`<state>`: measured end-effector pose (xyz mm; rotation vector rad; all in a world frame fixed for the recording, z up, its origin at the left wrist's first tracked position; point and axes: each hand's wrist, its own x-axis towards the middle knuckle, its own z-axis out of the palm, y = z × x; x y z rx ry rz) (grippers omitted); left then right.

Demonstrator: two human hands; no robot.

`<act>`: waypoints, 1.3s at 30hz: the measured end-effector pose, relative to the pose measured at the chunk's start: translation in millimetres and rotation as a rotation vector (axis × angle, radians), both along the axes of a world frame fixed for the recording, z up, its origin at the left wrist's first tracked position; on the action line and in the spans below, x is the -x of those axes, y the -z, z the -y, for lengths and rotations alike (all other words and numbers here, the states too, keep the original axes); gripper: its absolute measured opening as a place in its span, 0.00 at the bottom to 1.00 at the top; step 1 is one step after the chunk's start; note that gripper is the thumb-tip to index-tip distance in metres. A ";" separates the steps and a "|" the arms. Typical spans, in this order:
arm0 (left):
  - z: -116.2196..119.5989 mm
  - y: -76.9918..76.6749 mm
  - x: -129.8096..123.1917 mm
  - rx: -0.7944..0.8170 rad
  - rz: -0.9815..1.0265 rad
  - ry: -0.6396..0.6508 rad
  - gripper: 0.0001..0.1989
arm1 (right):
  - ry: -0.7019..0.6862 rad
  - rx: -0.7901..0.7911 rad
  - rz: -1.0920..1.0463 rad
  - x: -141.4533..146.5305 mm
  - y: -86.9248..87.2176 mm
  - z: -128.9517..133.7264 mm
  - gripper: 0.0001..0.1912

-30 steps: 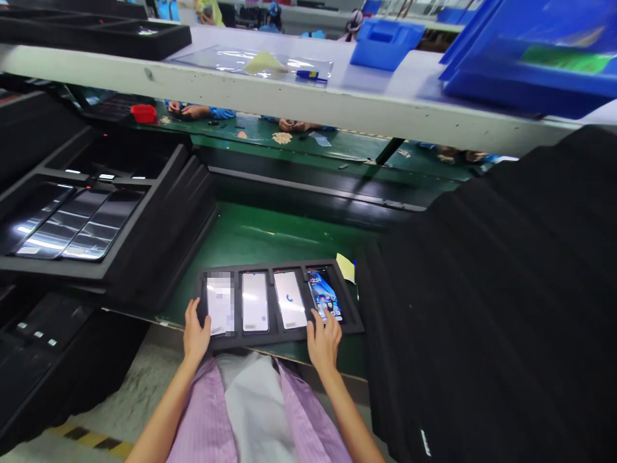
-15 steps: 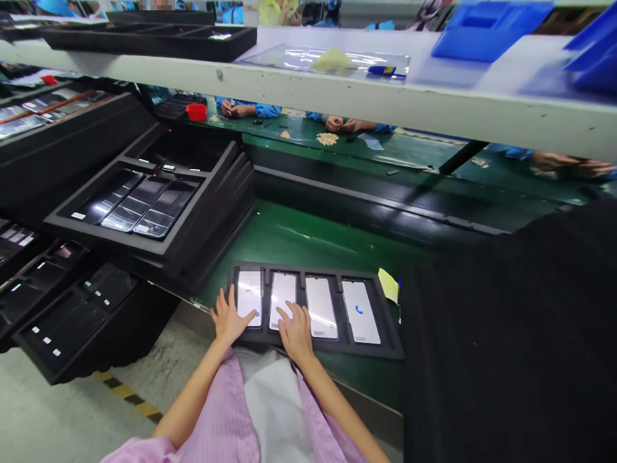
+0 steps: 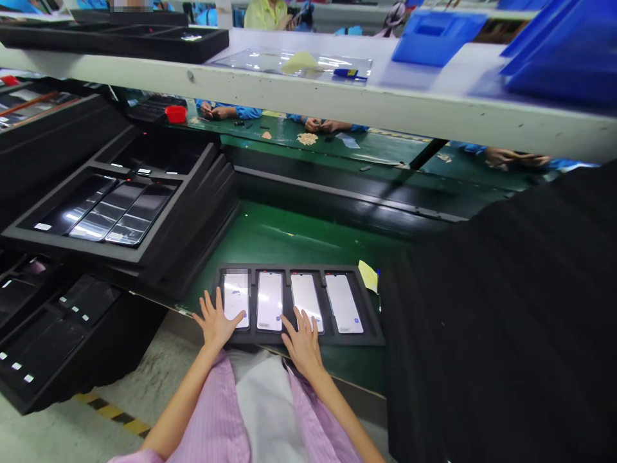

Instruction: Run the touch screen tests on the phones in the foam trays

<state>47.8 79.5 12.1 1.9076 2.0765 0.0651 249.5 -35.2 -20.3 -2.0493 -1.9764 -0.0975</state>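
Observation:
Several smartphones with lit white screens lie face up in the slots of a black foam tray (image 3: 373,325). My left hand (image 3: 215,323) is spread at the tray's left edge, its thumb at the lower right of the leftmost smartphone (image 3: 235,299). Over the bottom of the third smartphone (image 3: 304,292) my right hand (image 3: 303,337) lies with fingers apart and holds nothing. Its thumb side is beside the second smartphone (image 3: 269,299), which has a small blue icon at lower right. The rightmost smartphone (image 3: 343,301) shows a similar blue icon and is untouched.
Stacked black foam trays (image 3: 164,218) with dark phones rise at the left. A large black stack (image 3: 506,308) stands close on the right. A white shelf (image 3: 299,87) crosses above, bearing blue bins (image 3: 436,35). Co-workers' hands (image 3: 321,124) are across the green bench (image 3: 289,228).
My right hand has moved right, from the second smartphone to the third. The rightmost screen's large blue phone symbol is gone, replaced by a small icon. The view has shifted slightly right.

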 end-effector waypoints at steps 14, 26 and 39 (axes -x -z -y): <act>5.3 -0.2 -5.9 -0.147 0.043 0.018 0.37 | 0.482 -0.001 0.049 -64.3 7.2 31.5 0.23; 7.3 -3.8 -4.1 -0.185 0.190 0.016 0.28 | 0.675 -0.177 0.002 -112.1 9.9 45.2 0.25; -3.9 16.4 25.2 -0.086 0.454 0.032 0.32 | 0.140 -0.151 -0.120 -5.5 2.9 1.0 0.18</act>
